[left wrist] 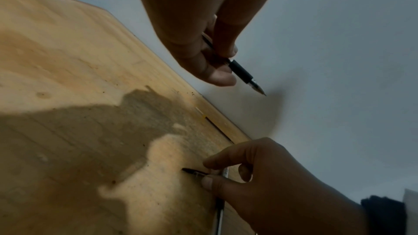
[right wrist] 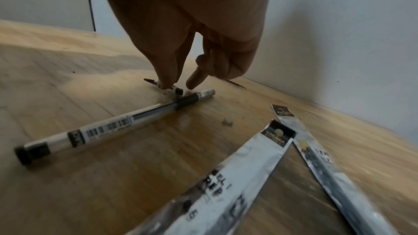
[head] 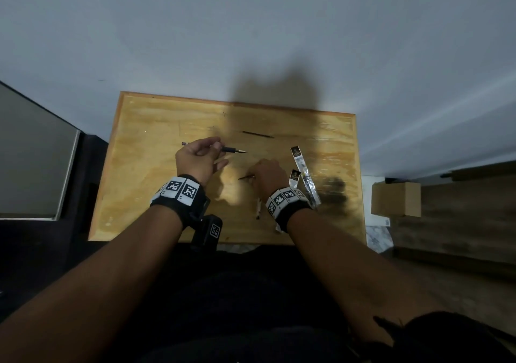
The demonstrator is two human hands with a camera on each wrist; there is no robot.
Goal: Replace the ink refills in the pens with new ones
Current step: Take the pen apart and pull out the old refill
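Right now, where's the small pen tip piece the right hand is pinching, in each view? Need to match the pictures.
Head: pen tip piece at centre, poking left out of the right hand.
Left wrist: lower centre, on the wooden table, at the right hand's fingertips.
Right wrist: centre, under the fingertips, just beyond the open pen barrel.
Shared landmark: the pen barrel's open end beside it.

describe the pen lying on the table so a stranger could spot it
On the wooden table, look just behind the right hand, beside two refill packets. The barcode-labelled pen lies there untouched, unlike the pen held by the left hand.
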